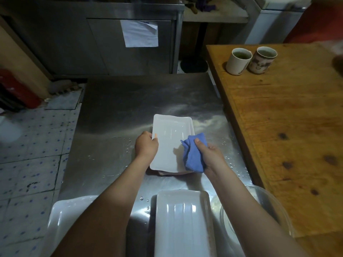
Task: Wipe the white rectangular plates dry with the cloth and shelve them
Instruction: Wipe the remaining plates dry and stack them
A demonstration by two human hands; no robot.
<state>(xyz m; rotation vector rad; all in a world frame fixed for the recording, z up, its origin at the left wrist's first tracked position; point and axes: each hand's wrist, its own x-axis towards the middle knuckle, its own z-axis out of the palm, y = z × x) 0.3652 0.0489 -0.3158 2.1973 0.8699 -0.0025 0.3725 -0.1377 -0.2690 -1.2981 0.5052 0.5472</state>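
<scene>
Gripping the white plate (168, 143) by its left rim, left hand (146, 145) fingers curled; right hand (210, 155) clutches bunched blue cloth (193, 156) against its right side (plate apparently atop a stack, wet steel surface (120, 108)).

White mug (238, 62), patterned mug (262, 61) beside it on wooden table (287, 117), paper (140, 33) on steel cabinet (74, 43)

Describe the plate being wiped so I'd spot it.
Find the central steel counter. Past the plates at its near edge lies a small stack. Its top white plate is the one: left hand grips its edge, blue cloth touches it.
</scene>
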